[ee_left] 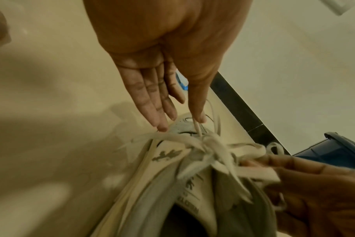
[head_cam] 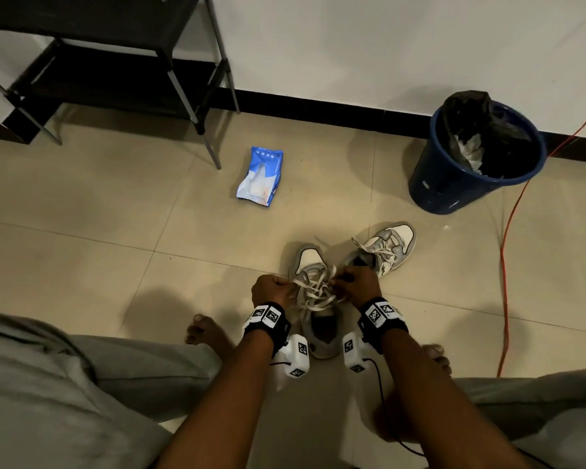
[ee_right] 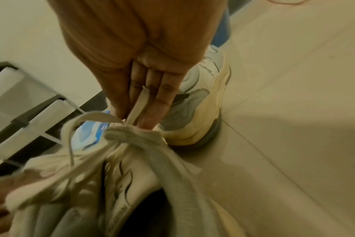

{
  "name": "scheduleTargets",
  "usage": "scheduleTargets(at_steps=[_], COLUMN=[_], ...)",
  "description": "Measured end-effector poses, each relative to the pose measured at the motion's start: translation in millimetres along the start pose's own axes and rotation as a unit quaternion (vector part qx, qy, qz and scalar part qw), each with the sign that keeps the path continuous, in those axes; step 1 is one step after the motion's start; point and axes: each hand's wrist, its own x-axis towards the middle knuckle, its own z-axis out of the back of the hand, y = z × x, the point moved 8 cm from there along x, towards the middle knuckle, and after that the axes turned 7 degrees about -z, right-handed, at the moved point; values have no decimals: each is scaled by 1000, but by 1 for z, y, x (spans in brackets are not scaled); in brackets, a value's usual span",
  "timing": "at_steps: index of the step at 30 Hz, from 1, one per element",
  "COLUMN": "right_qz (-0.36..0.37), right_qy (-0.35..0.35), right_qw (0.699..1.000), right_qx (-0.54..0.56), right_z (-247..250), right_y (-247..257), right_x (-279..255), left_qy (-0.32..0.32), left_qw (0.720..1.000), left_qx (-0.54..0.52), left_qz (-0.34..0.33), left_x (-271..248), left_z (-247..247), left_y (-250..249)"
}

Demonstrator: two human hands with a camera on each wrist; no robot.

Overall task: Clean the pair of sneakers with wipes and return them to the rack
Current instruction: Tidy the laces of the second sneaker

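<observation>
Two grey and white sneakers stand on the tiled floor. The near sneaker point(head_cam: 310, 265) lies between my hands, toe pointing away, its cream laces point(head_cam: 313, 292) loose and tangled. My left hand point(head_cam: 272, 288) pinches a lace point(ee_left: 197, 128) between thumb and fingers, above the tongue. On the other side, my right hand point(head_cam: 356, 278) pinches another lace end point(ee_right: 136, 106). The second sneaker point(head_cam: 388, 249) sits just beyond my right hand, untouched. A blue pack of wipes point(head_cam: 260, 177) lies on the floor further off. The black shoe rack point(head_cam: 115, 62) stands at the back left.
A blue bin point(head_cam: 454, 184) with a black liner and used wipes stands at the back right. An orange cable point(head_cam: 504, 265) runs along the floor on the right. My bare feet point(head_cam: 207, 333) rest either side of the near sneaker.
</observation>
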Motion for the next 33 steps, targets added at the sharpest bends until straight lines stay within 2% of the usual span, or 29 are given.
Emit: scheduleTargets(at_steps=[2, 4, 6, 9, 14, 18, 21, 23, 27, 30, 33], right_qz=[-18, -34, -15, 28, 15, 45, 39, 36, 30, 33, 21], right_qy=[6, -2, 14, 33, 22, -24, -59, -58, -30, -18, -43], right_qw=[997, 990, 991, 987, 987, 985, 994, 997, 998, 997, 995], right_qx=[-77, -134, -132, -152, -157, -163, -85, -46, -43, -68, -87], right_z=[-2, -6, -14, -20, -29, -30, -14, -9, -11, -13, -17], right_y=[-3, -8, -8, 3, 8, 17, 6, -1, -4, -2, -1], right_x=[0, -3, -5, -12, -11, -11, -10, -11, -9, -8, -11], left_qy=[-11, -7, 30, 43, 43, 26, 44, 53, 60, 24, -2], left_qw=[1000, 1000, 998, 988, 972, 966, 960, 965, 980, 988, 991], left_qx=[-7, -5, 22, 71, 130, 165, 168, 142, 84, 43, 27], left_qz=[19, 2, -51, -130, -190, -198, -222, -215, -170, -144, -132], left_x=[-5, -11, -26, -34, -37, -39, -43, -40, -32, -33, -32], left_z=[2, -6, -16, -18, -18, -16, -21, -22, -22, -18, -17], left_y=[10, 15, -1, -18, -25, -29, -33, -32, -20, -13, -14])
